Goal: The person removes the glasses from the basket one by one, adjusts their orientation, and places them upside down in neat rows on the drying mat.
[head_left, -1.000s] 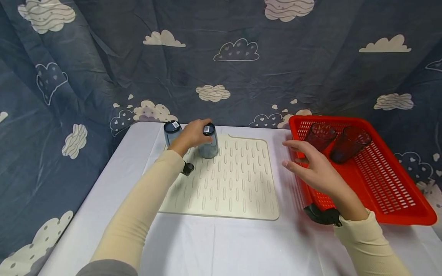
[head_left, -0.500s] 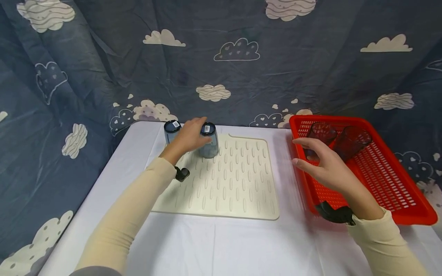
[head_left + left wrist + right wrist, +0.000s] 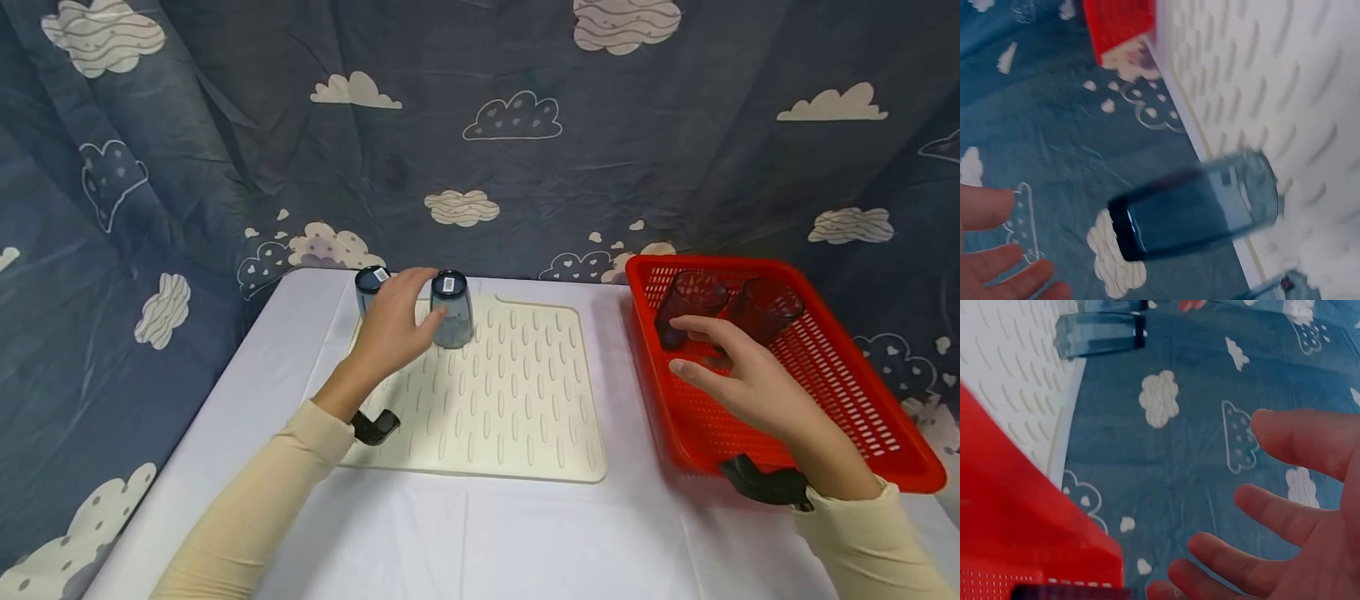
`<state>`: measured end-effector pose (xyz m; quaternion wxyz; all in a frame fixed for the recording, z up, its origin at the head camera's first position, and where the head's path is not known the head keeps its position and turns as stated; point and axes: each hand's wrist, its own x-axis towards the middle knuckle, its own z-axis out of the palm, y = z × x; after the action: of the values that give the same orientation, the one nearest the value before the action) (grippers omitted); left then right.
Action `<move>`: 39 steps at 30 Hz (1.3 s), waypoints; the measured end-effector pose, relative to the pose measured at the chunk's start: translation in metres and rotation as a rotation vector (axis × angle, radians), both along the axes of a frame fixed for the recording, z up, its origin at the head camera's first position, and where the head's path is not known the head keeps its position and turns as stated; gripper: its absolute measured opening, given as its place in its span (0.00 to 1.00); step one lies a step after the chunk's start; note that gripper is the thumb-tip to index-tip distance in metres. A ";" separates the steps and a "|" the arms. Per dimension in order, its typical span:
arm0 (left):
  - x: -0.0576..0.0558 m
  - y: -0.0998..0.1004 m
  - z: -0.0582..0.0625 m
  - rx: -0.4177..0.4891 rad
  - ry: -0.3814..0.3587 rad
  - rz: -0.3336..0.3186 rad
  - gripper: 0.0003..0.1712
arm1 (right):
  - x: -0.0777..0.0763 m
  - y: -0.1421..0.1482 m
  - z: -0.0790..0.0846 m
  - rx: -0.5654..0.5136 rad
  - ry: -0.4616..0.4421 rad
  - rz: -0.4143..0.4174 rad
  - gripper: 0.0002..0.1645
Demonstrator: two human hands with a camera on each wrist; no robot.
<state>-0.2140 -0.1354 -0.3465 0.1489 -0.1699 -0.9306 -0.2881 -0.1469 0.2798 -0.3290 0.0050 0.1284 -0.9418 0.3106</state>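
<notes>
Fingers released, the left hand (image 3: 392, 329) hangs beside an upturned glass (image 3: 456, 321). The right hand (image 3: 761, 385), fingers also loose, hovers over a basket (image 3: 911, 472).

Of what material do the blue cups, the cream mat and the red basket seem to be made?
Blue cups: glass or clear plastic, smooth and glossy; see-through walls with highlights.
Cream mat: perhaps silicone or rubber, matte; dull surface with ridges.
Red basket: probably plastic, smooth; even colour and regular rows of slots.
</notes>
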 end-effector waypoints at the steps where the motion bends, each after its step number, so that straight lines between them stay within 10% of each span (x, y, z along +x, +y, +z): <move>1: 0.004 0.000 -0.002 0.024 0.024 -0.009 0.30 | 0.000 0.004 -0.001 -0.008 0.000 -0.006 0.35; 13: 0.036 -0.003 -0.031 0.163 0.023 -0.072 0.28 | 0.000 0.031 -0.003 -0.027 0.016 -0.030 0.34; 39: 0.037 -0.001 -0.046 0.192 -0.071 -0.101 0.24 | -0.013 0.041 0.015 -0.020 0.044 -0.050 0.36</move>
<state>-0.1766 -0.1365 -0.3923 0.1166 -0.1912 -0.8936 -0.3890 -0.1601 0.3212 -0.3141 0.0346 0.1116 -0.9412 0.3170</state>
